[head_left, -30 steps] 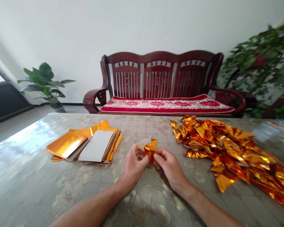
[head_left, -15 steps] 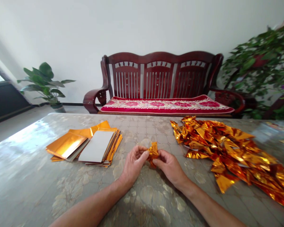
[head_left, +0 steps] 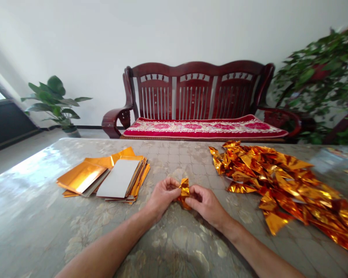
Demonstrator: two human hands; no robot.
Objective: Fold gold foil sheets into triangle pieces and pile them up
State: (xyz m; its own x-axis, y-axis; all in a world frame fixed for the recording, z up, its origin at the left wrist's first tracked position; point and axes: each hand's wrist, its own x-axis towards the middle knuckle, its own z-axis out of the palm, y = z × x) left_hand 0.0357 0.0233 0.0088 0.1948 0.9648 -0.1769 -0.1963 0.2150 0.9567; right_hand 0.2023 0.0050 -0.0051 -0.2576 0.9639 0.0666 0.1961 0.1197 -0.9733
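Observation:
Between my two hands, just above the table, is a small folded piece of gold foil paper (head_left: 185, 189). My left hand (head_left: 165, 195) pinches its left side with thumb and fingers. From the other side, my right hand (head_left: 204, 202) grips it, thumb toward me and fingers curled behind. My hands partly cover its lower edges. A stack of foil sheets (head_left: 118, 179) lies left of my hands, some gold side up, the top one showing its grey back. To the right spreads a heap of folded gold foil pieces (head_left: 281, 177).
The pieces rest on a table (head_left: 89, 231) with a glossy, patterned cover. Behind it stands a dark red wooden bench (head_left: 197, 92) with a red floral cushion (head_left: 205, 127). A clear plastic bag (head_left: 330, 160) lies at the far right. Potted plants (head_left: 56, 100) flank the bench.
The foil piece has turned slightly and shifted a little to the left, its front now more upright and narrow. Both hands still hold it. The stack and the heap look the same.

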